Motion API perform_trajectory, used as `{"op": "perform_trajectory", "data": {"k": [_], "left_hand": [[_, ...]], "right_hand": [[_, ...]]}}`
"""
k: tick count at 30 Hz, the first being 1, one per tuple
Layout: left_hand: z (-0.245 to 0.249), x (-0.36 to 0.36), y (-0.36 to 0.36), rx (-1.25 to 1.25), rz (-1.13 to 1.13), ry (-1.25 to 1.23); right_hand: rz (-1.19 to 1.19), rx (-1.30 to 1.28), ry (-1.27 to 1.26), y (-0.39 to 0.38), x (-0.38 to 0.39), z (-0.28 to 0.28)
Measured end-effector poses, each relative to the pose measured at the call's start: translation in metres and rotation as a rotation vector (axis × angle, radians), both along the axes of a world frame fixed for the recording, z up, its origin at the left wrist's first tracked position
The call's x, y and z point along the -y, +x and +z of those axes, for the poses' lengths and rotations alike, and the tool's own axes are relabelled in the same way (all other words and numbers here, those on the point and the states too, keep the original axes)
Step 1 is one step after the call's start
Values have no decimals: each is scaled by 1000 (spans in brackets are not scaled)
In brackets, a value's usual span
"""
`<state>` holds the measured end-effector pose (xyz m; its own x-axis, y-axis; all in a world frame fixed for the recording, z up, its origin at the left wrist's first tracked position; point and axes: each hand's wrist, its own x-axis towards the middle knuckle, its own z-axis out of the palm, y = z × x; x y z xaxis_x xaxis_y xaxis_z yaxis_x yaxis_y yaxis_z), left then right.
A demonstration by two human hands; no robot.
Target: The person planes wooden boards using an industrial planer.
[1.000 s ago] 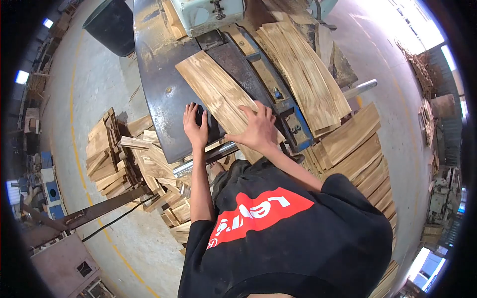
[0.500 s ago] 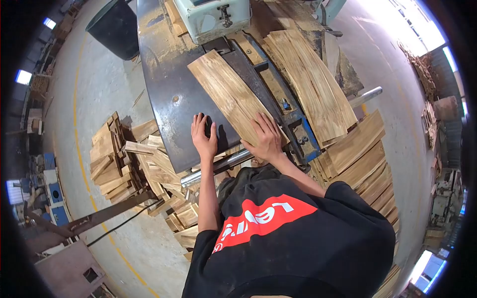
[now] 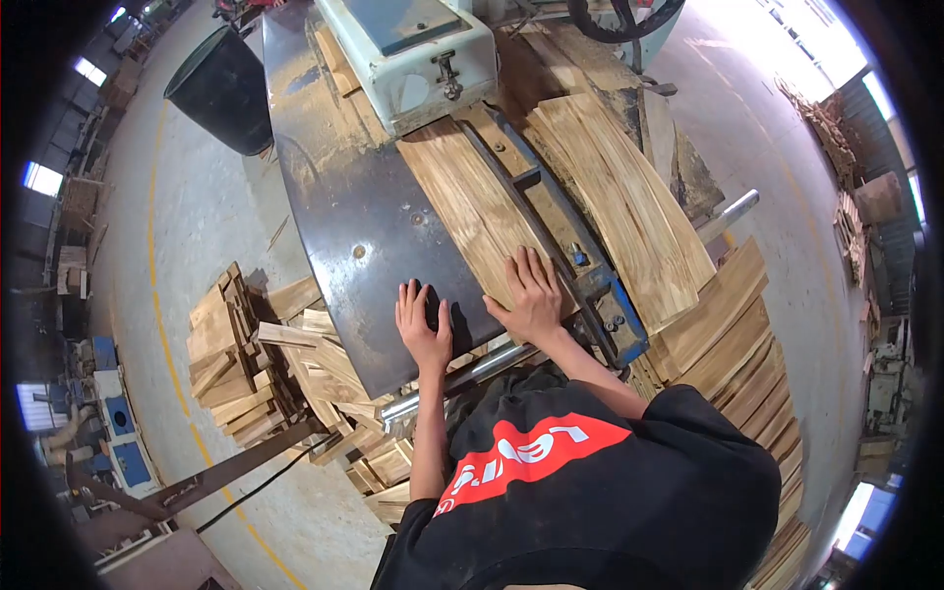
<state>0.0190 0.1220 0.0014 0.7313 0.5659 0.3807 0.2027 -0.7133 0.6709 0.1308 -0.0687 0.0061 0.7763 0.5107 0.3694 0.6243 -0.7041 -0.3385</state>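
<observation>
A wooden board (image 3: 467, 202) lies flat on the dark metal machine table (image 3: 359, 305), its right edge along the metal fence (image 3: 532, 187). The far end meets the front of the pale green machine housing (image 3: 425, 74); whether it goes under cannot be seen. My right hand (image 3: 531, 303) rests on the near end of the board, fingers spread and flat. My left hand (image 3: 425, 329) lies open on the bare table, left of the board and apart from it.
More thin boards (image 3: 629, 206) lie stacked right of the fence, with another pile of boards (image 3: 728, 315) lower down. Offcuts (image 3: 231, 354) are heaped on the floor at left. A black bin (image 3: 221, 93) stands beyond the table. A metal roller bar (image 3: 457, 372) crosses the near edge.
The board has straightened from a slant to lie along the fence, and its far end has reached the housing. My right hand stays on its near end. The camera view has shifted too.
</observation>
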Motion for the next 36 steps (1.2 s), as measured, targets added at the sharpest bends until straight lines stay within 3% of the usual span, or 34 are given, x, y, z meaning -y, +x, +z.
{"op": "perform_trajectory", "data": {"k": [17,23,30,33,36], "left_hand": [[9,5,12,-187,2,39],[6,5,11,-182,-9,76],[-5,-1,6,-127,-52,89],[-11,-3,3,-109,-56,92],[-13,-4,7,-85,-48,83]], "right_hand": [[-25,-39,63,92,-95,-8],[-15,-144,-58,132,-134,-6],[-4,-46,46,163,-159,-3],[158,-501,280,175,-139,22],[71,-72,309,157,-83,36]]}}
